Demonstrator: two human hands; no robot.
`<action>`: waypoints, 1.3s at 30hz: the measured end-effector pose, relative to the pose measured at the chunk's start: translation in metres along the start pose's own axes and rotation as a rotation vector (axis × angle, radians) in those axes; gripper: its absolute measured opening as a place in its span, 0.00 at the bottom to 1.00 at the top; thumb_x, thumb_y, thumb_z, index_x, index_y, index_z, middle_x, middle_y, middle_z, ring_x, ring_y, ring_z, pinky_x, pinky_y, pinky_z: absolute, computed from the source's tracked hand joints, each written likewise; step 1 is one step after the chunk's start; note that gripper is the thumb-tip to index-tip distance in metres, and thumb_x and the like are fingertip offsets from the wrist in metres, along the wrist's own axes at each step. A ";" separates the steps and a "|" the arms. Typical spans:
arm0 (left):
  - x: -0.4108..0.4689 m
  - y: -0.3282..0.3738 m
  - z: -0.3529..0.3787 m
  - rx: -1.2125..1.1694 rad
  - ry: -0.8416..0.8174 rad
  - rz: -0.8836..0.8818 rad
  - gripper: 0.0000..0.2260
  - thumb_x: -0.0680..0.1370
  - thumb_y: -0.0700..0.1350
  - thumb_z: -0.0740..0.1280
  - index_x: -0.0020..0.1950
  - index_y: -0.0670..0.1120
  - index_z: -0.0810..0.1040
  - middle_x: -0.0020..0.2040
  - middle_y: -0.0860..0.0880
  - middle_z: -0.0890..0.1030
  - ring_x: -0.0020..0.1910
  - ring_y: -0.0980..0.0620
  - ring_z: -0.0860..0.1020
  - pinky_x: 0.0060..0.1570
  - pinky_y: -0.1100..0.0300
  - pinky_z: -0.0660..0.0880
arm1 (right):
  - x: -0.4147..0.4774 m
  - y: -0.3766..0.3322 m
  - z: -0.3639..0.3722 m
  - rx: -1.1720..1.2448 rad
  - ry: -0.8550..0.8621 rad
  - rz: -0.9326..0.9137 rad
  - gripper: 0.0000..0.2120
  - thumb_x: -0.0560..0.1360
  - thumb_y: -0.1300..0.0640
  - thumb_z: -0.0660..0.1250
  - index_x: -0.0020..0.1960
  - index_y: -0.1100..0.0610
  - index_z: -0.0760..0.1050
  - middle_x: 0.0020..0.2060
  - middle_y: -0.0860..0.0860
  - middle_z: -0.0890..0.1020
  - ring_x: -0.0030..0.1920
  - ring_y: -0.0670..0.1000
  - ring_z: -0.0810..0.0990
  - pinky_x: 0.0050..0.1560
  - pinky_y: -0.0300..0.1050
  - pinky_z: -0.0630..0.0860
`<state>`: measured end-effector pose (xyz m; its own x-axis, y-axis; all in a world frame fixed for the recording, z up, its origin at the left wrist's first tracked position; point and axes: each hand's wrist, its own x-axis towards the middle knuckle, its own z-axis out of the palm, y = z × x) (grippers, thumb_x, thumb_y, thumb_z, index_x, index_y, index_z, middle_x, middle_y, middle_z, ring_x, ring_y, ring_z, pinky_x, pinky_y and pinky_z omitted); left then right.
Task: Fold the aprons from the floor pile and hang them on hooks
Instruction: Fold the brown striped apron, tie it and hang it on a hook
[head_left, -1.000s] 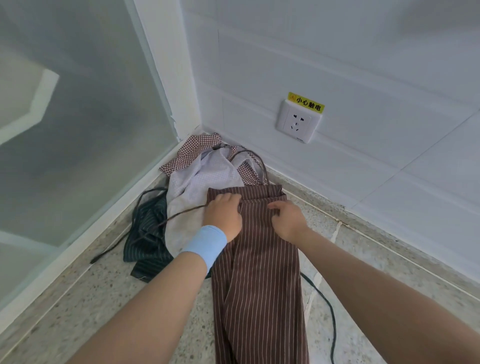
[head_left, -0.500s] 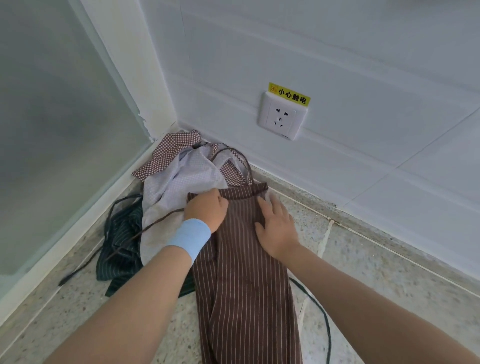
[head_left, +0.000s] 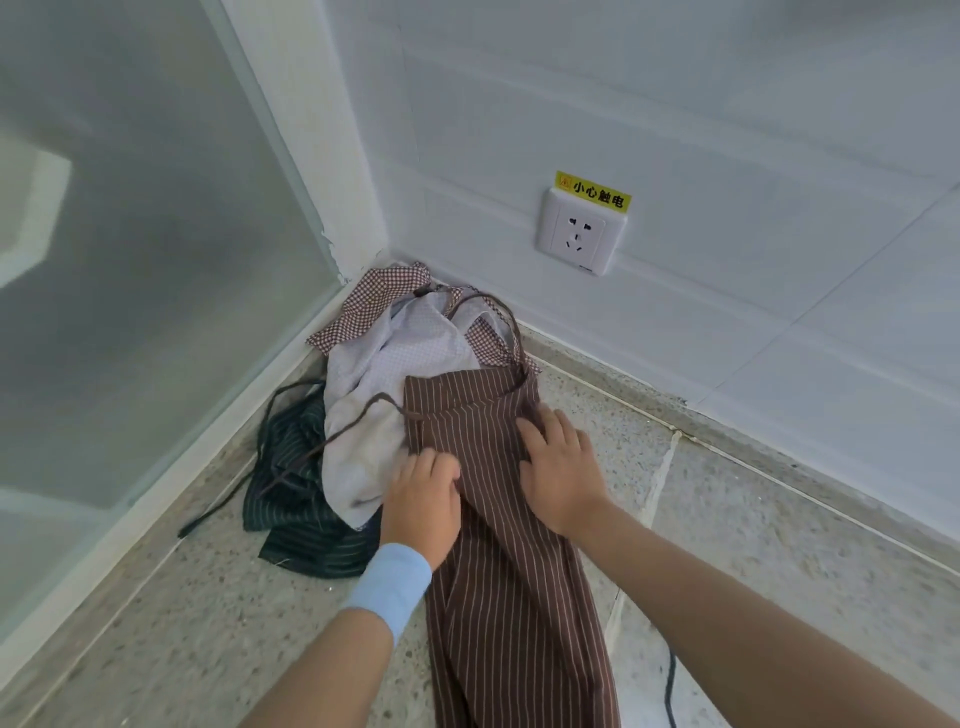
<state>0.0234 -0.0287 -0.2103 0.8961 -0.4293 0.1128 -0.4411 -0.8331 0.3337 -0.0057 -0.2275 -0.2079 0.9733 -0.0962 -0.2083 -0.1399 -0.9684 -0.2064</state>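
Brown striped apron (head_left: 501, 597) is stretched out on the floor (head_left: 737, 525) under both hands. Right hand (head_left: 563, 475) lies flat on it, fingers spread and pressing. Left hand (head_left: 423, 499) has its fingers curled at the apron's left edge, can't tell if it's actually gripping. The rest of the pile (head_left: 374, 400) sits just left of the left hand.

Brown striped apron (head_left: 514, 597) lies lengthwise on the speckled floor (head_left: 727, 545). Right hand (head_left: 561, 467) presses flat on it, fingers spread; left hand (head_left: 423, 499), blue wristband (head_left: 389, 582) at the wrist, rests bent-fingered at its left edge. Crumpled pile (head_left: 363, 405) fills the corner beneath a wall socket (head_left: 581, 236).
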 end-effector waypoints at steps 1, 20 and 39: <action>-0.016 0.000 0.004 -0.022 -0.040 -0.034 0.06 0.72 0.39 0.68 0.45 0.50 0.74 0.41 0.54 0.72 0.40 0.52 0.72 0.43 0.58 0.69 | -0.016 -0.004 0.002 0.010 0.044 -0.032 0.28 0.79 0.51 0.57 0.78 0.53 0.58 0.78 0.59 0.57 0.78 0.62 0.55 0.76 0.60 0.58; -0.152 0.034 -0.028 -0.908 -0.754 -0.778 0.14 0.83 0.52 0.60 0.66 0.47 0.68 0.62 0.47 0.78 0.47 0.44 0.84 0.40 0.52 0.83 | -0.206 -0.003 0.028 0.049 -0.120 0.282 0.35 0.77 0.56 0.58 0.80 0.53 0.46 0.79 0.59 0.50 0.78 0.61 0.51 0.77 0.56 0.55; -0.218 0.070 -0.014 0.093 -0.804 0.186 0.23 0.78 0.53 0.64 0.73 0.59 0.67 0.75 0.52 0.62 0.73 0.47 0.60 0.70 0.48 0.65 | -0.275 -0.008 0.053 0.304 -0.129 0.588 0.19 0.76 0.40 0.61 0.57 0.54 0.71 0.48 0.49 0.78 0.46 0.51 0.79 0.44 0.46 0.76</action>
<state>-0.2021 0.0118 -0.1986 0.5149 -0.6515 -0.5571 -0.6123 -0.7344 0.2929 -0.2822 -0.1807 -0.1995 0.6927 -0.5413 -0.4766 -0.7033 -0.6535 -0.2799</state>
